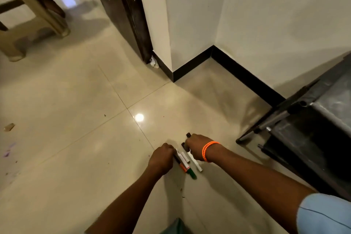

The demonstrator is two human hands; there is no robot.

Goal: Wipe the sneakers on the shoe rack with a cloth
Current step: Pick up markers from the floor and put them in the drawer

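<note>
Both my hands are low over the tiled floor in the head view. My left hand grips a bundle of markers with white, orange and green barrels that stick out toward me. My right hand, an orange band on its wrist, curls around another white marker whose dark cap end shows past the knuckles. The black shoe rack with metal tubes stands at the right, wrapped in dark sheeting. No sneakers and no cloth are visible.
A white wall corner with black skirting rises ahead. A dark wooden cabinet stands behind it, with crumpled paper at its foot. A beige plastic chair and a person's legs are at the far left. Small debris lies on the floor.
</note>
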